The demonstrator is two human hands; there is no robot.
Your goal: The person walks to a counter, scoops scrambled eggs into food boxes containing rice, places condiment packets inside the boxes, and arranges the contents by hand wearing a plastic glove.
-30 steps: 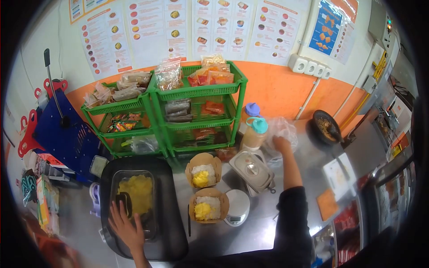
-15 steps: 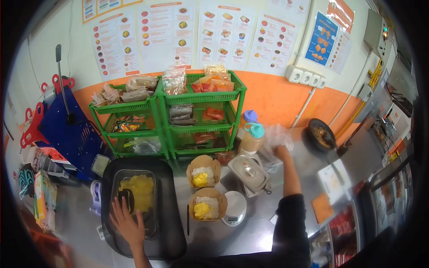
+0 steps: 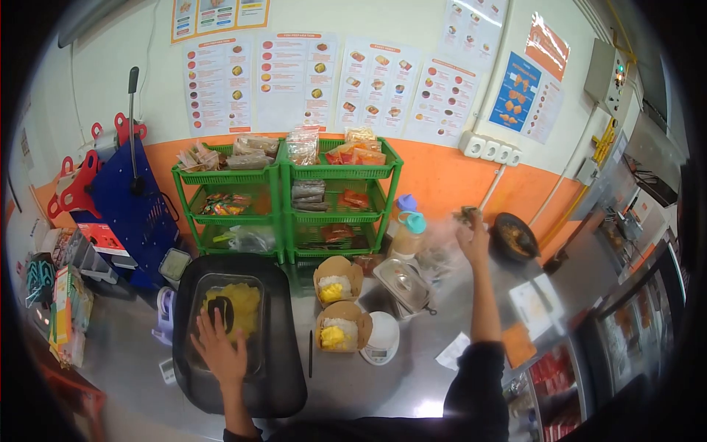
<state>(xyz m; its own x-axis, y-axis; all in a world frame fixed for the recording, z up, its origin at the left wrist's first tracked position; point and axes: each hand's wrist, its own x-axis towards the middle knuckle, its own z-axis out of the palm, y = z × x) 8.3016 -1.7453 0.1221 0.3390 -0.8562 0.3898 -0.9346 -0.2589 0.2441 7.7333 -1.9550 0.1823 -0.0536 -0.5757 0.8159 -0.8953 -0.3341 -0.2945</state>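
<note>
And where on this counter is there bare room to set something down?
The widest bare patch is between the scale and the white paper, running toward you. A narrower strip lies between the black tray and near food box, with a thin black stick in it. It's crowded farther back, where the lidded metal container, bottles and plastic bag sit close.

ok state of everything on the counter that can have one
upper box: open, food inside
lower box: open, food inside
metal pan: lid on
teal-capped bottle: upright, cap on
scale: display too small to read
clear tray: holds yellow food
black bowl: holds food
plastic bag: crumpled
black stick: lying flat
</note>
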